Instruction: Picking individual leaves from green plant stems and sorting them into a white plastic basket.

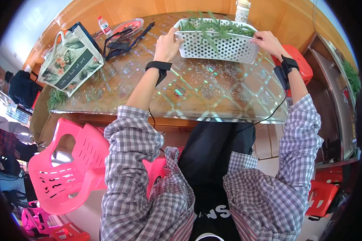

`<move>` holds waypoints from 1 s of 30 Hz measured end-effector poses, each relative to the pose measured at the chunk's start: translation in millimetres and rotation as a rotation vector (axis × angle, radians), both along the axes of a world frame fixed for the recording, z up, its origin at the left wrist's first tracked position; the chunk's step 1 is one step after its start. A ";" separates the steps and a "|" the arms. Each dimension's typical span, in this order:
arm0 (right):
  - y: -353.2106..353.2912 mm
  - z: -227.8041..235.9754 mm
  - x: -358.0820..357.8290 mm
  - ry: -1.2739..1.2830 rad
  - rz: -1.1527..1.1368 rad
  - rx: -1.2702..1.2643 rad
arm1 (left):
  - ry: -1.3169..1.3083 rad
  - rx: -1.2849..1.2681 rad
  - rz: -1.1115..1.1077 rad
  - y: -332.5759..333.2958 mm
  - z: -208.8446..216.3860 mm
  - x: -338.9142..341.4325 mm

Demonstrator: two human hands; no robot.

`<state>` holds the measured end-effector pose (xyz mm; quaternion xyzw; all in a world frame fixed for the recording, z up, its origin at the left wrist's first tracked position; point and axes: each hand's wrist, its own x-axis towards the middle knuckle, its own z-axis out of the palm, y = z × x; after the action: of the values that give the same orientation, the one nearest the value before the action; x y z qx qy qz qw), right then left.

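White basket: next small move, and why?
Probably tuck the overhanging green sprigs back in with the right hand while the left hand steadies the white basket. Some sprigs droop over its near rim, where they could snag or drop if it shifts; both hands are at its ends, so one could likely let go.

Pink chair — orange wooden wall

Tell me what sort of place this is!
Probably a living or dining room in a home, though I can't be sure: there's a table with a shiny patterned cover, a pink plastic armchair beside it, and a floral tote bag on top.
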<state>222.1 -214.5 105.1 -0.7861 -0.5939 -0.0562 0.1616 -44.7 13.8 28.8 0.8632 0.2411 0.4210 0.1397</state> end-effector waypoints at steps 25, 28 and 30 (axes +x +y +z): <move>62.7 -28.2 -50.4 -0.166 0.263 0.115 | 0.159 -0.077 0.064 -12.3 -27.2 -6.8; 73.9 -21.5 -75.3 -0.032 0.159 -0.010 | 0.186 -0.067 0.089 -10.9 -26.0 -7.1; 78.1 -23.7 -78.5 0.030 0.101 -0.073 | 0.209 -0.038 0.109 -10.6 -25.6 -6.0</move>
<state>143.6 -136.4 81.5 -0.7611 -0.6322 -0.0142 0.1444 -50.6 3.2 3.2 0.8851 0.3091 0.3310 0.1072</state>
